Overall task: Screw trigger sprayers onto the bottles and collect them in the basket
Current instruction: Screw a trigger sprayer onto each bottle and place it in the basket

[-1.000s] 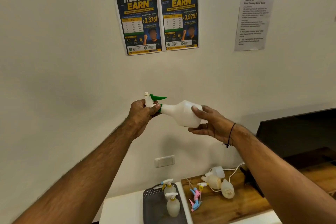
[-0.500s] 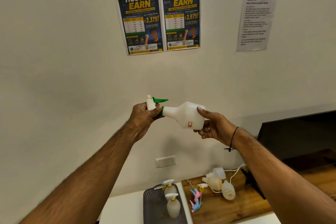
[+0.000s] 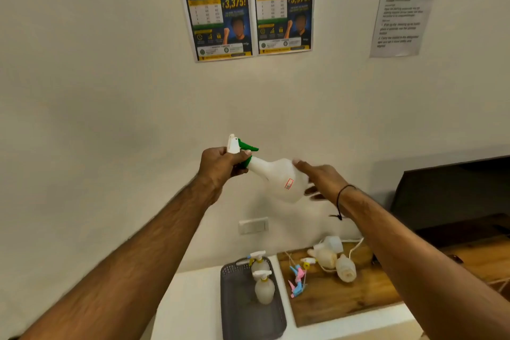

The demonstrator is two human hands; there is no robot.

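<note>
Mid-frame, the left hand (image 3: 220, 164) grips the green-and-white trigger sprayer (image 3: 238, 146); the right hand (image 3: 321, 178), fingers extended, rests against the tilted white bottle (image 3: 276, 176).

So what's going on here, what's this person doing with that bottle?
A person holds a white bottle up in the air, fitting a green trigger sprayer onto it. The left hand grips the sprayer end, while the right hand touches the bottle's body with straight fingers. Below, two finished bottles lie in the grey basket; more bottles and loose sprayers lie on the wooden board.
</note>
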